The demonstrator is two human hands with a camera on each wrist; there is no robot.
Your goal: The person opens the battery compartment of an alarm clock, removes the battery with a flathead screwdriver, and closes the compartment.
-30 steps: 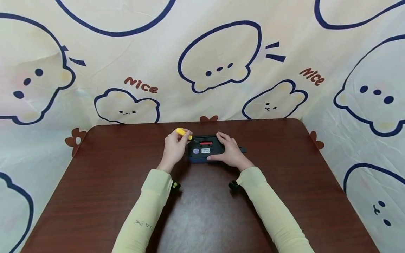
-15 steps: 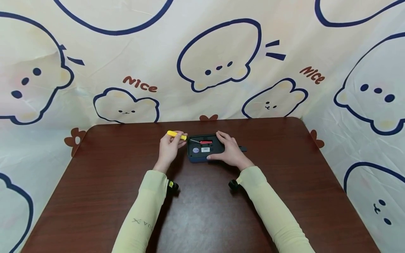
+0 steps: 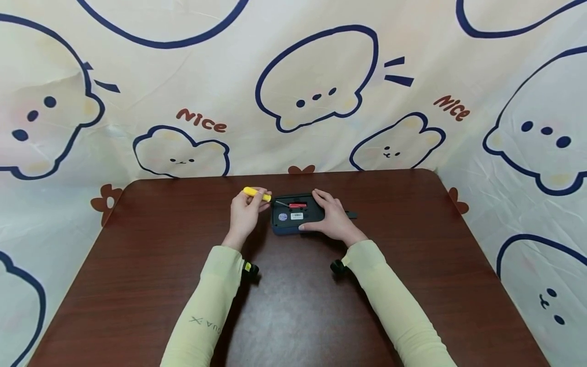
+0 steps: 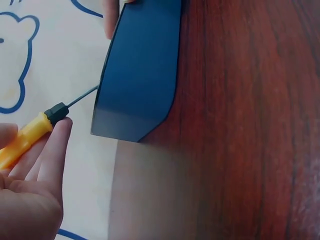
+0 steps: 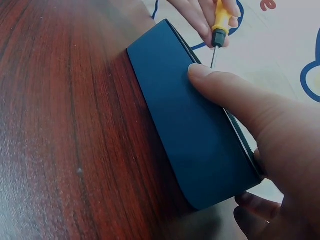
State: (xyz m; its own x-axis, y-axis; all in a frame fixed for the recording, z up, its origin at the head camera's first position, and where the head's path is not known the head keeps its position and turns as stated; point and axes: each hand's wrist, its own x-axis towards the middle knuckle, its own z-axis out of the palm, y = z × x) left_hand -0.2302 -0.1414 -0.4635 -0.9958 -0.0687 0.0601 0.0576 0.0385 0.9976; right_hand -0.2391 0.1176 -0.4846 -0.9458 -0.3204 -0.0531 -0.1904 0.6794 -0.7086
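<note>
In the head view a dark blue and black box-shaped device (image 3: 312,210) stands on the table, its black face with two labels showing. A red cylinder, seemingly a battery (image 3: 297,206), sits in a slot in that face. My left hand (image 3: 243,216) pinches the yellow handle of a screwdriver (image 3: 257,193) whose thin shaft reaches toward the battery. The left wrist view shows the screwdriver shaft (image 4: 82,96) passing behind the device's edge, its tip hidden. My right hand (image 3: 337,221) grips the device's right side, thumb (image 5: 215,82) on the near blue edge, fingers at the far edge.
A small dark flat piece (image 3: 351,215) lies just right of the device, partly behind the right hand. Beneath everything is a brown wooden table (image 3: 293,306). A printed cloth (image 3: 220,76) hangs behind and along both sides of it.
My left hand has shifted left with the screwdriver, whose handle now lies flatter and whose shaft shows more over the device. The right hand and device keep their place.
</note>
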